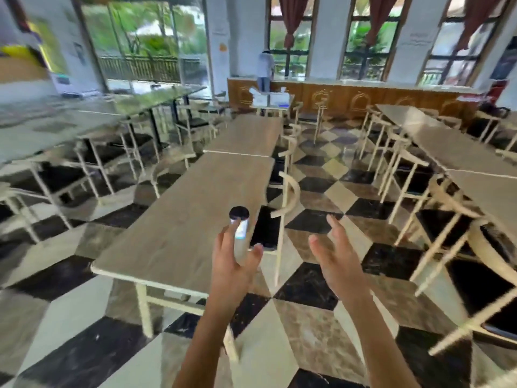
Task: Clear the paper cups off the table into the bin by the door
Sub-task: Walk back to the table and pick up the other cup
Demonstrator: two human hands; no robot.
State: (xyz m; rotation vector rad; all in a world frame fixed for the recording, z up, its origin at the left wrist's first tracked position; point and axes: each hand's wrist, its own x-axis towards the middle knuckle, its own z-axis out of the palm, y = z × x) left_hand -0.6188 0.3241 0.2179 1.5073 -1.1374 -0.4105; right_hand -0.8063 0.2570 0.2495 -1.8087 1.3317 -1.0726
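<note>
A paper cup point(241, 229), white with a blue patch and a dark opening, stands at the right edge of the long wooden table point(179, 228). My left hand point(235, 261) is wrapped around it, fingers and thumb on its sides. To its right my right hand point(335, 253) hovers over the floor, fingers spread and holding nothing. No bin is in view.
A pale wooden chair point(288, 197) stands right beside the table at the cup. More tables and chairs line the left point(84, 127) and right point(453, 152). A person point(265, 69) stands at the far counter. The floor is chequered tile. The picture is blurred.
</note>
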